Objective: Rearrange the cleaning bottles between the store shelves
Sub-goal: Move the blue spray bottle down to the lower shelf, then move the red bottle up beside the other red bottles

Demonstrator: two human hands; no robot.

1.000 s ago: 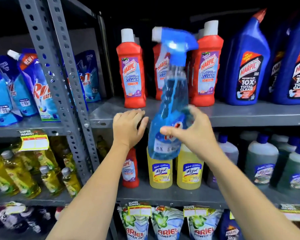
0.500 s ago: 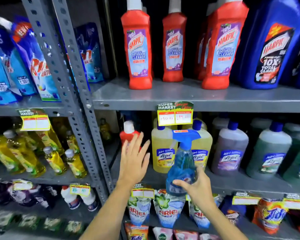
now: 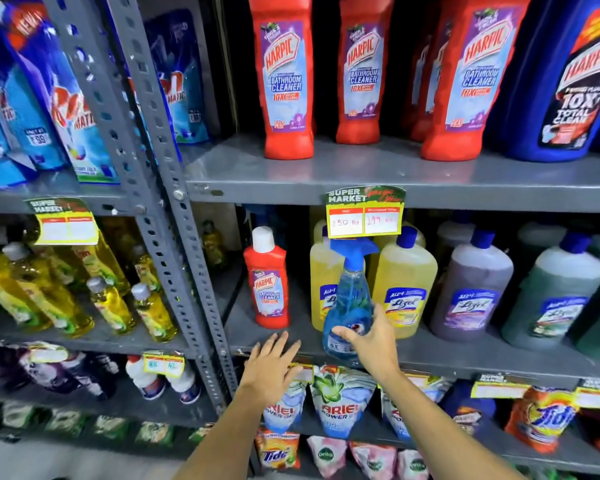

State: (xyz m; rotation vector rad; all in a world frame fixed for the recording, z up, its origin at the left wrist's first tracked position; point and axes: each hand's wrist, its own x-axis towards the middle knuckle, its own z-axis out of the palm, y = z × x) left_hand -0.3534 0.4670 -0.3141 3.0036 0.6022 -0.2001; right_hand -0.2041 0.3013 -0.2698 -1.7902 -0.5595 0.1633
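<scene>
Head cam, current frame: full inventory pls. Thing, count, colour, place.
Spray bottle: one, blue, front edge of middle shelf, held by right hand.
Small Harpic bottle: one, red with white cap, middle shelf, left of the spray bottle.
Large Harpic bathroom cleaners: at least three in front, red, upper shelf.
Harpic jug: one clearly seen, dark blue, upper shelf, far right.
Lizol bottles: yellow, purple and green, middle shelf; count unclear, rows overlap.
Price tag: one, yellow and green, upper shelf edge.
Detergent pouches: several, lower shelves.
Yellow liquid bottles: several, left rack.
Blue pouches: several, left rack, top.
Left hand: open, at the middle shelf edge.
Right hand: around the spray bottle's base.
</scene>
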